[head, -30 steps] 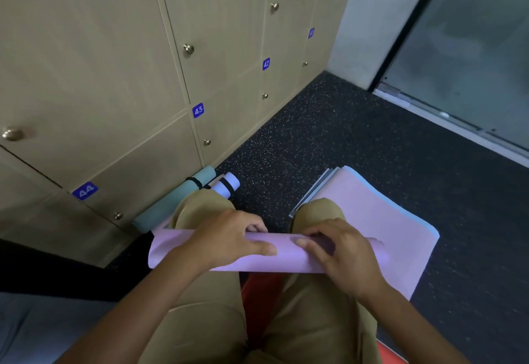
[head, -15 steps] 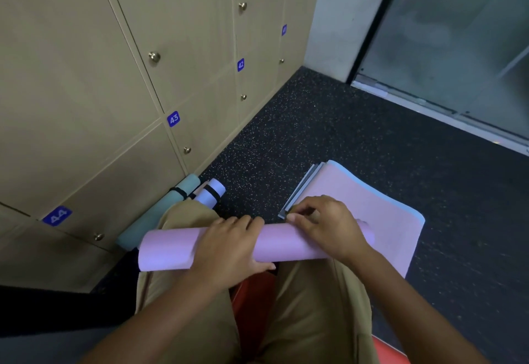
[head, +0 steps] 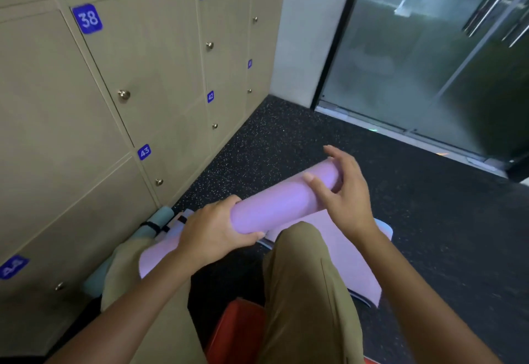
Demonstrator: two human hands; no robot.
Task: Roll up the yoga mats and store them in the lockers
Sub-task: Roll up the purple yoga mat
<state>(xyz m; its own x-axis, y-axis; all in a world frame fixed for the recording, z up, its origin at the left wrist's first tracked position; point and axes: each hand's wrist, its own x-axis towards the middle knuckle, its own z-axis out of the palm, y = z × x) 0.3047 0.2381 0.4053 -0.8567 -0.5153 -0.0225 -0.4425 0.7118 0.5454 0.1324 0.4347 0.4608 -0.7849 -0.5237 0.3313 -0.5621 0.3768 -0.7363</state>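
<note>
The rolled pink yoga mat (head: 280, 203) is held above my knees, slanting up from lower left to upper right. My left hand (head: 214, 232) grips the roll near its lower left part, fingers wrapped round it. My right hand (head: 340, 192) is at the roll's upper right end, thumb lying on the roll and fingers spread and fairly straight. Closed beige lockers (head: 160, 63) numbered 38 to 44 fill the left side. Under my right knee, folded flat mats (head: 349, 257) lie on the floor, a pink one on top.
A teal rolled mat (head: 156, 220) with a black strap lies along the base of the lockers, a pale rolled mat (head: 183, 216) beside it. I sit on a red stool (head: 237, 332). Dark speckled floor (head: 429, 220) stretches right to a glass door (head: 429, 63).
The pink roll has come up off my knees and tilted, its right end now higher. My right hand has slid to that end and spread its fingers. My left hand keeps its grip.
</note>
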